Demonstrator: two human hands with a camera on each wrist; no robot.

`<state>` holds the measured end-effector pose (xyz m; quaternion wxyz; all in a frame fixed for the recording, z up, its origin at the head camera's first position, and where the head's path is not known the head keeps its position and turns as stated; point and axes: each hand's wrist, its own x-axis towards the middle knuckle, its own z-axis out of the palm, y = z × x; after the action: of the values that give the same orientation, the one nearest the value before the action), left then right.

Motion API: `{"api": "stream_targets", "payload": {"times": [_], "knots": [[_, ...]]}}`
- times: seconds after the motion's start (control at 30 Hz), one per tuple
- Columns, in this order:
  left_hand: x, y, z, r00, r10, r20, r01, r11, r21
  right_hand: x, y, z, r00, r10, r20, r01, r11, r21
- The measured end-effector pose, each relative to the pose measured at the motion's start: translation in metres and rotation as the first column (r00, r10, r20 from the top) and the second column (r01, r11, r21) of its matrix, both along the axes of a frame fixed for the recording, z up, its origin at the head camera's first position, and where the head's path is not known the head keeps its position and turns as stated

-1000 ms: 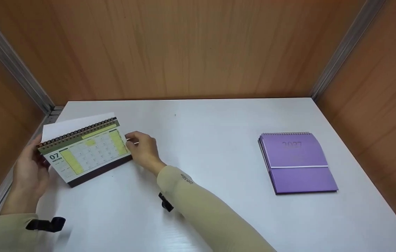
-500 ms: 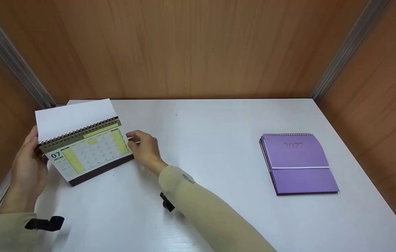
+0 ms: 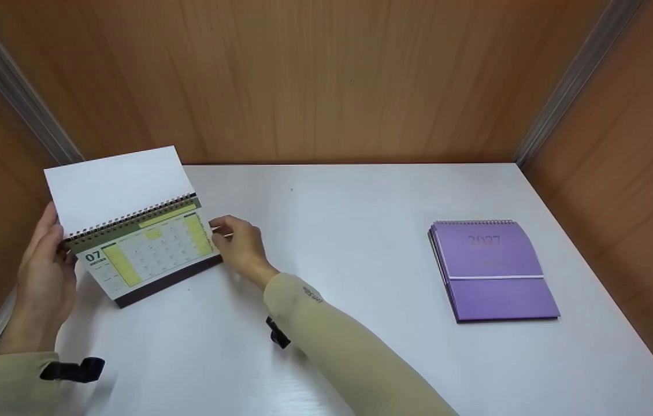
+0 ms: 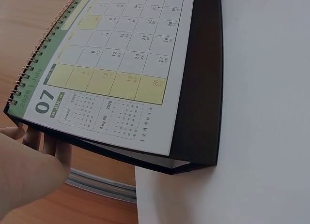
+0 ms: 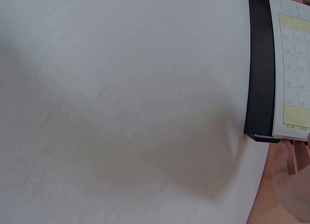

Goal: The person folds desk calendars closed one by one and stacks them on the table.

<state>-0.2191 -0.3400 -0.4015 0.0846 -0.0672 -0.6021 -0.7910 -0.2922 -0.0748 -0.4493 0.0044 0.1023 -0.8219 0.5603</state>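
A desk calendar (image 3: 153,248) stands tilted at the left of the table, its spiral binding on top and a July page facing me. Above the binding a blank white sheet (image 3: 118,185) stands up, leaning back. My left hand (image 3: 46,283) holds the calendar's left edge, its fingers partly hidden behind it. In the left wrist view, the fingers of that hand go under the black stand (image 4: 198,88). My right hand (image 3: 240,245) pinches the right edge between thumb and fingers; in the right wrist view only part of this hand shows at the lower right.
A purple spiral-bound 2027 calendar or notebook (image 3: 494,289) with a white band lies at the right of the white table (image 3: 349,231). Wooden panels (image 3: 315,81) enclose the back and both sides, with metal strips (image 3: 569,86) at the corners.
The blank white sheet has swung up from behind the binding and shows much taller. My left hand has shifted slightly up and left; my right hand has stayed at the calendar's right edge.
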Motion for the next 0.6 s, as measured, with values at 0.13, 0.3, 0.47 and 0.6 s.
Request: {"api": "stream_targets", "payload": {"times": [0.13,0.3,0.47,0.6], "knots": [[0.0001,0.0016,0.0014,1.000,0.007,-0.026,-0.007,1.000,-0.001,-0.0012,0.0014,-0.0014,1.000,0.007,0.003,-0.007,1.000,-0.001],[0.0013,0.0043,0.0032,0.997,0.025,-0.068,-0.026,0.999,-0.021,-0.0021,0.0029,-0.0023,1.000,0.023,0.008,-0.023,1.000,0.001],[0.0031,0.0044,0.0062,0.993,0.024,-0.116,-0.029,0.999,-0.038,-0.0016,0.0036,-0.0033,0.999,0.032,0.022,-0.032,0.999,-0.006],[0.0059,0.0041,0.0087,0.989,0.027,-0.145,-0.034,0.998,-0.047,-0.0014,0.0042,-0.0034,0.999,0.046,0.027,-0.046,0.999,-0.007]]}}
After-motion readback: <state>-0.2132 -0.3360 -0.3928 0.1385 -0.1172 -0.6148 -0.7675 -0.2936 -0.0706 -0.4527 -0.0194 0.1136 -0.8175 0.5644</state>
